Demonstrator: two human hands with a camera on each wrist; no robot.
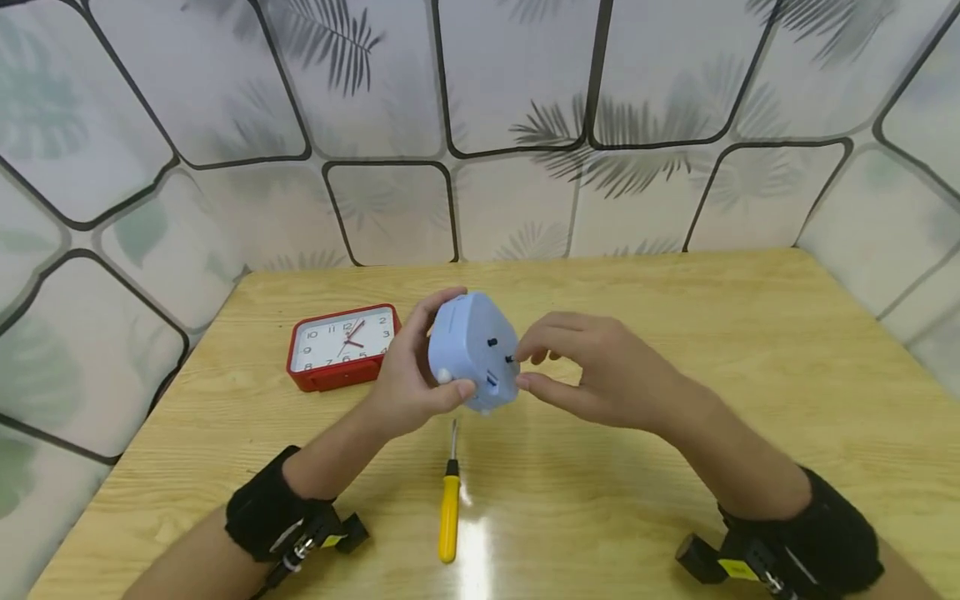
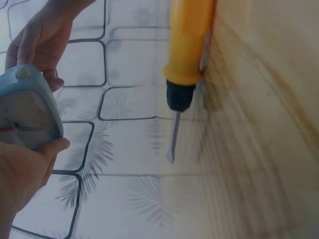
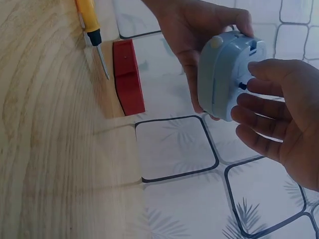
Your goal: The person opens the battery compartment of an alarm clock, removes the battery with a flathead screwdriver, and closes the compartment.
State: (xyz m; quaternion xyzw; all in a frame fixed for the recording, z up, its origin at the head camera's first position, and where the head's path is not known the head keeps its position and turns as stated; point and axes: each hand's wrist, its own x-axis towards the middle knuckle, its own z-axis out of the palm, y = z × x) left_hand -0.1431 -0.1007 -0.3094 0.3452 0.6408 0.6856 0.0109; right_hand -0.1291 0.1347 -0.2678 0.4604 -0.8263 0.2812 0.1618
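A light blue alarm clock is held up above the table by my left hand. The thumb lies on its near lower edge and the fingers wrap behind it. Its back, with two small black knobs and a slot, faces my right hand. In the right wrist view, that hand's index fingertip is right at one black knob, with the thumb a little apart from it and the other fingers loosely bent. The left wrist view shows the clock's dial with its hands.
On the wooden table, a red rectangular clock lies face up beyond my left hand. A screwdriver with a yellow handle lies nearer me, its tip pointing away. Patterned panels stand behind the table.
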